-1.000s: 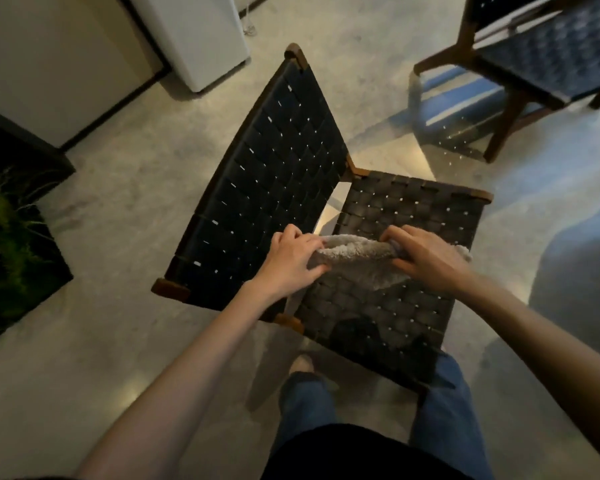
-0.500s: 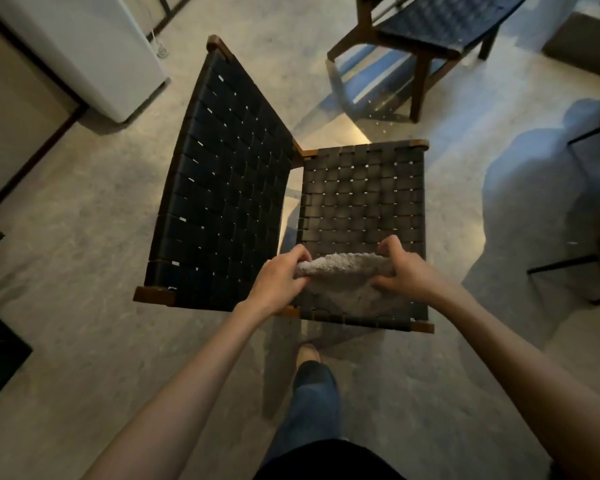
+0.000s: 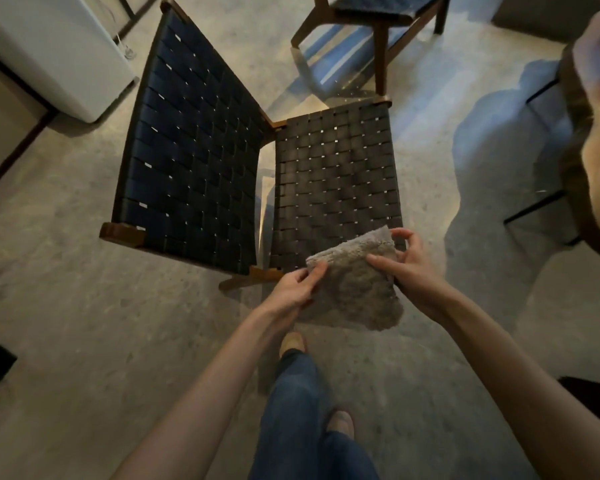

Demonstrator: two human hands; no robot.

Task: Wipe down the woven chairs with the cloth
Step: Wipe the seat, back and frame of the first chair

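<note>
- Grey fluffy cloth (image 3: 355,289) is held up between both hands, at about 5 o'clock of the near chair's seat (image 3: 333,181). It overlaps the seat's front corner in view and looks lifted off the weave, though contact is not certain.
- Left hand (image 3: 297,289): thumb and fingers pinch the cloth's left edge, a closed grip.
- Right hand (image 3: 409,268): thumb and forefinger nip the top right corner, with the other fingers laid along the right edge. It has hold of the cloth too.
- Chair: dark woven seat to the right, and a darker woven back (image 3: 191,150) at 9 o'clock of it. Wood frame, standing on a speckled floor (image 3: 84,323).
- Second chair (image 3: 378,15) is at 12 o'clock, well apart and partly cut off.
- White unit (image 3: 49,53) is at 10 o'clock.
- Progress, my read: no wiping stroke is under way. The cloth seems to be getting spread or refolded between passes.
- The weave shows no clean/dirty difference, so how much of this chair is done cannot be told.
- Likely left: any remaining seat or back area here, plus the second chair.
</note>
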